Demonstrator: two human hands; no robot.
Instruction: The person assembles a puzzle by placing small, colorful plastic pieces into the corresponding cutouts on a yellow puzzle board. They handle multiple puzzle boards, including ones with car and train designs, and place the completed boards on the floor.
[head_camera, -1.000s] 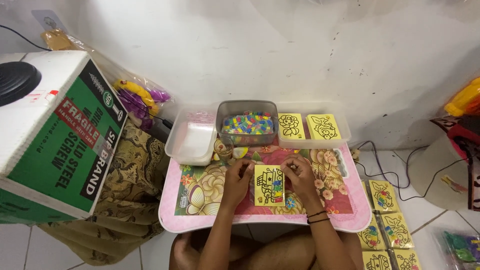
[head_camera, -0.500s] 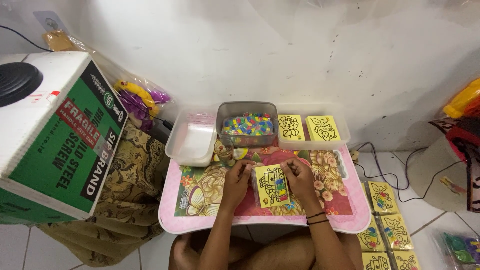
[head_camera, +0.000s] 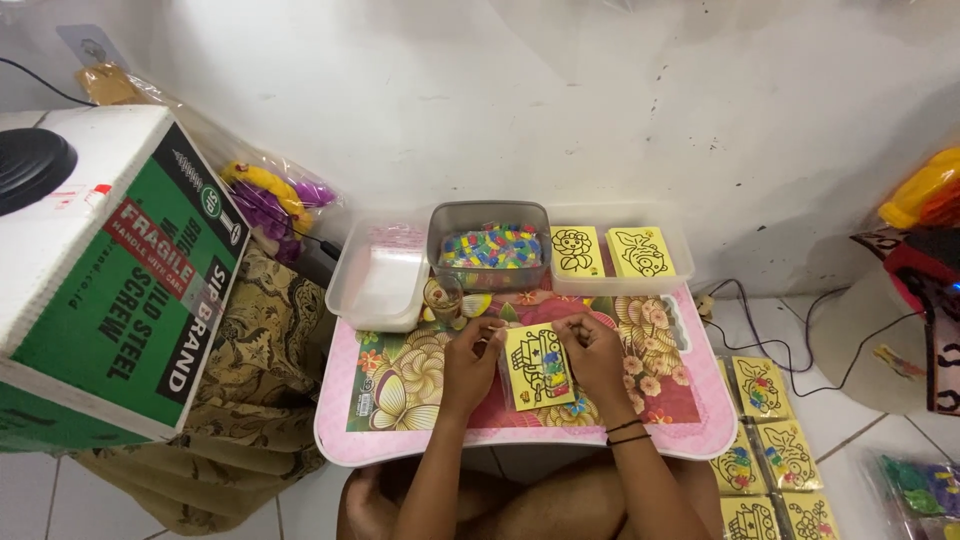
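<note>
A small yellow picture card (head_camera: 540, 367) with a black-outlined drawing, partly coloured, lies on the pink floral tray table (head_camera: 400, 400). My left hand (head_camera: 470, 362) rests at the card's left edge, fingers curled and touching it. My right hand (head_camera: 592, 352) sits on the card's upper right corner with fingertips pinched together; whether something small is held there I cannot tell. Two dark bands circle my right wrist. Just behind the card stands a grey tub (head_camera: 489, 246) full of small multicoloured pieces.
A clear empty tub (head_camera: 381, 275) and a clear tub holding two yellow cards (head_camera: 610, 252) flank the grey one. A small cup (head_camera: 442, 296) stands by it. More yellow cards (head_camera: 765, 440) lie on the floor right. A large cardboard box (head_camera: 100, 290) stands left. Cables (head_camera: 790, 340) run along the right floor.
The card has tilted slightly and my right hand has shifted a little along its top edge. My left hand stays at the left edge.
</note>
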